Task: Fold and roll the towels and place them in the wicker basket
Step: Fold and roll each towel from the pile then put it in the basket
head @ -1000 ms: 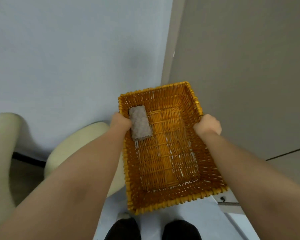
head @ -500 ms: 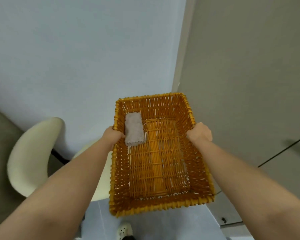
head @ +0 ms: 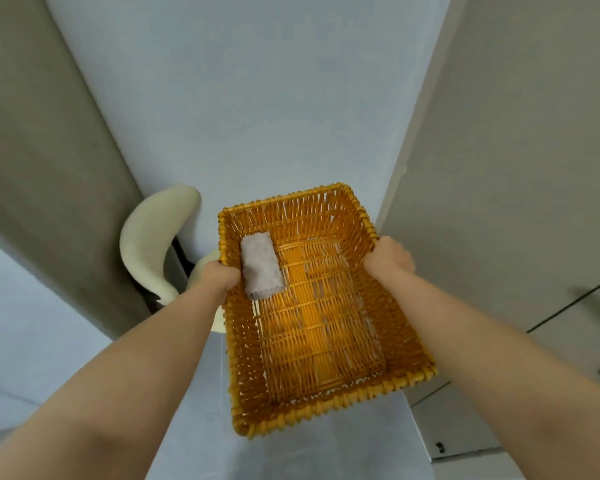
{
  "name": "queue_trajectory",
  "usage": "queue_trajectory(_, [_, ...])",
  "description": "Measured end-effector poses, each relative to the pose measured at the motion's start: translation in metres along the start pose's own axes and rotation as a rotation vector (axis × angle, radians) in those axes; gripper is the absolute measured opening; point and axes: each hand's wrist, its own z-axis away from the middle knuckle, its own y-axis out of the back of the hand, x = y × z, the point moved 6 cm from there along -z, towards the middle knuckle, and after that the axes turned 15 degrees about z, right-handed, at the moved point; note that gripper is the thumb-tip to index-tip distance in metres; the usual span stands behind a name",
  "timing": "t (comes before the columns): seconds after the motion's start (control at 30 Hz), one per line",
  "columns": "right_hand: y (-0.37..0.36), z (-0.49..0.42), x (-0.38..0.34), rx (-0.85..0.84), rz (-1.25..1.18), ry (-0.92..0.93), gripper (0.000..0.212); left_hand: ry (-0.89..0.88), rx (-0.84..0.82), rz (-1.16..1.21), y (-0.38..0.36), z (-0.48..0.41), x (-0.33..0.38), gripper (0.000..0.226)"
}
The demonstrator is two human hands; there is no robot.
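Note:
An orange wicker basket [head: 329, 408] is held up in the air in front of me, its long side running away from me. My left hand [head: 219, 276] grips its left rim and my right hand [head: 389, 258] grips its right rim. One grey rolled towel [head: 261, 266] lies inside at the far left, against the left wall next to my left hand. The remainder of the basket floor is bare weave.
A cream chair [head: 153, 242] stands to the left below the basket. A pale blue surface [head: 243, 109] lies ahead, between a beige panel [head: 39, 161] on the left and a beige wall [head: 513, 150] on the right.
The view has swung and lifted, so the chair and the left beige panel now show more. The basket stays in both hands, the towel still at its far left.

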Motion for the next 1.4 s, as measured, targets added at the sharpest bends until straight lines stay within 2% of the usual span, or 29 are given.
queue_trajectory(0.07, [-0.003,0.019,-0.012,-0.011,-0.001,0.041,0.021,-0.005,0.011,0.013,0.024,0.009,-0.006,0.018])
queue_trajectory(0.17, [-0.012,0.048,-0.031,-0.036,-0.025,0.105,0.023,-0.005,0.008,-0.017,0.067,0.022,-0.014,0.03])
queue_trajectory(0.3, [-0.025,0.109,-0.066,-0.006,-0.041,0.193,0.018,-0.053,0.016,-0.036,0.14,0.048,-0.029,0.031])
queue_trajectory(0.47, [-0.055,0.214,-0.121,-0.039,-0.077,0.252,0.012,-0.136,0.03,-0.195,0.252,0.093,-0.057,0.009])
queue_trajectory(0.57, [-0.077,0.271,-0.162,-0.059,-0.073,0.273,0.018,-0.139,0.046,-0.242,0.324,0.116,-0.082,0.015])
queue_trajectory(0.83, [-0.107,0.384,-0.285,-0.034,-0.05,0.399,0.023,-0.043,0.156,-0.139,0.492,0.167,-0.152,0.024])
queue_trajectory(0.93, [-0.116,0.421,-0.332,-0.059,-0.031,0.477,0.017,-0.031,0.226,-0.098,0.548,0.174,-0.175,0.02])
queue_trajectory(1.0, [-0.124,0.441,-0.362,-0.085,-0.015,0.534,0.011,-0.023,0.275,-0.06,0.583,0.175,-0.188,0.022])
queue_trajectory(1.17, [-0.143,0.468,-0.433,-0.118,0.001,0.62,0.023,0.013,0.396,0.017,0.651,0.167,-0.213,0.019])
queue_trajectory(1.33, [-0.168,0.481,-0.509,-0.16,0.014,0.692,0.01,0.071,0.488,0.043,0.705,0.141,-0.232,0.022])
queue_trajectory(1.4, [-0.184,0.481,-0.544,-0.187,0.012,0.727,0.011,0.089,0.532,0.043,0.725,0.127,-0.238,0.023])
